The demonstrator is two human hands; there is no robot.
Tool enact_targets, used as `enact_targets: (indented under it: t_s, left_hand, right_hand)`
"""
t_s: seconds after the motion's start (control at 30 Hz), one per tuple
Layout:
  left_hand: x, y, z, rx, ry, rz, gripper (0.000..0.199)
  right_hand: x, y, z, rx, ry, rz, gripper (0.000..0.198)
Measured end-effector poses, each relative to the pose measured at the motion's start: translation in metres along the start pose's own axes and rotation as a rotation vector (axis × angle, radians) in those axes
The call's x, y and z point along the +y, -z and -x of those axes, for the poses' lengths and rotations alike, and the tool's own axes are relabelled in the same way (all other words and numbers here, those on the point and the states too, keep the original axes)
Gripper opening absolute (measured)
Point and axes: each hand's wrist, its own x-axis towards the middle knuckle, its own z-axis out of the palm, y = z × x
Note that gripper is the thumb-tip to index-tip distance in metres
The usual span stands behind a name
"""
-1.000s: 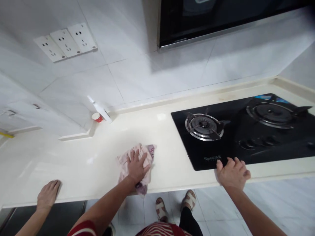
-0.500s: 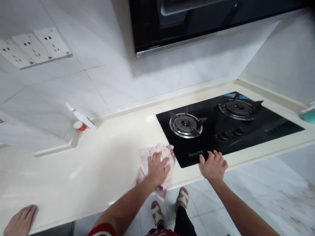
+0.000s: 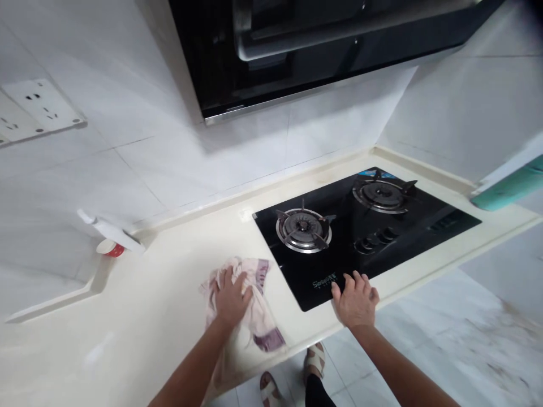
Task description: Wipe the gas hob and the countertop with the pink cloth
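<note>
Pale, veined tiles cover the wall (image 3: 237,152) behind and to the right. Along it runs a cream bench (image 3: 148,322) with a low raised lip at the back, and past its front edge shows a marbled tile floor (image 3: 416,356). A glossy black cooker hood (image 3: 305,73) with a metal lower edge hangs on the wall above. Below it, set into the bench, is a black glass stove (image 3: 292,277). A green rounded thing (image 3: 509,189), cut off by the right side of the view, sits near the stove's right end.

A pale pink cloth (image 3: 254,311) with purple bands lies rumpled on the bench, left of the stove, one banded corner just beside the glass and another near the bench's front edge. The left hand (image 3: 231,297) lies on it, fingers spread over the top; I cannot tell whether they pinch any of it. The right hand (image 3: 356,302) rests at the stove's front edge, fingers unclenched and slightly bent over the glass, holding nothing.

Smaller still are the wall sockets (image 3: 40,110) at the left, partly out of view; two sandals (image 3: 314,359) under the bench edge; two round burners (image 3: 304,229); a leaning white long-necked object (image 3: 112,229); a red-and-white cup (image 3: 113,250) touching or just beside it; and the stove's dark knobs (image 3: 375,240).
</note>
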Motion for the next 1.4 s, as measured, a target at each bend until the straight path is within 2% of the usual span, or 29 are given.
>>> enact_targets:
  t_s: [0.17,0.27,0.33,0.43,0.57,0.7,0.77,0.8,0.87,0.93,1.0,1.1,1.17,1.2,1.3,1.4]
  left_hand:
    - [0.030,-0.013,-0.096,0.032,0.168,0.065,0.043]
    - [0.059,-0.023,-0.124,0.039,0.197,0.077,0.041]
    - [0.082,-0.028,-0.125,0.030,0.182,0.097,0.039]
    - [0.116,-0.028,-0.100,-0.004,0.090,0.142,0.032]
    - [0.144,-0.019,-0.022,-0.049,-0.148,0.231,0.023]
    - [0.143,-0.015,0.064,-0.068,-0.432,0.392,0.015]
    - [0.135,-0.012,0.089,-0.111,-0.510,0.523,0.014]
    - [0.130,-0.007,0.093,-0.147,-0.500,0.607,0.014]
    - [0.122,0.007,0.085,-0.196,-0.375,0.778,0.010]
    - [0.118,0.029,0.057,-0.161,-0.205,0.904,0.006]
    - [0.122,0.050,0.018,-0.038,-0.114,0.967,0.005]
    - [0.145,0.064,-0.035,0.140,-0.114,1.002,0.009]
    - [0.167,0.055,-0.057,0.188,-0.177,0.965,0.011]
    - [0.177,0.045,-0.063,0.171,-0.232,0.894,0.013]
    - [0.200,0.010,-0.066,0.019,-0.424,0.594,0.018]
    - [0.205,-0.015,-0.058,-0.061,-0.479,0.423,0.021]
  right_hand:
    - [0.000,0.001,-0.004,-0.019,-0.011,0.014,0.051]
    - [-0.001,0.002,-0.006,-0.042,-0.014,0.017,0.051]
    - [-0.001,0.003,-0.007,-0.049,-0.018,0.023,0.051]
    - [-0.002,0.004,-0.007,-0.058,-0.028,0.036,0.051]
    - [-0.002,0.004,-0.007,-0.077,-0.043,0.046,0.052]
    - [-0.003,0.004,-0.007,-0.092,-0.052,0.055,0.053]
    - [-0.004,0.005,-0.008,-0.100,-0.048,0.056,0.054]
    - [-0.004,0.005,-0.008,-0.101,-0.047,0.056,0.053]
    - [-0.005,0.006,-0.009,-0.095,-0.049,0.056,0.053]
    - [-0.006,0.007,-0.009,-0.087,-0.052,0.055,0.053]
    - [-0.007,0.007,-0.010,-0.078,-0.052,0.053,0.052]
    - [-0.006,0.007,-0.011,-0.058,-0.049,0.035,0.050]
    - [-0.005,0.006,-0.012,-0.046,-0.048,0.015,0.048]
    - [-0.005,0.007,-0.012,-0.043,-0.049,0.007,0.047]
    - [-0.006,0.011,-0.015,-0.069,-0.050,-0.002,0.042]
    - [-0.007,0.019,-0.018,-0.123,-0.050,-0.006,0.039]
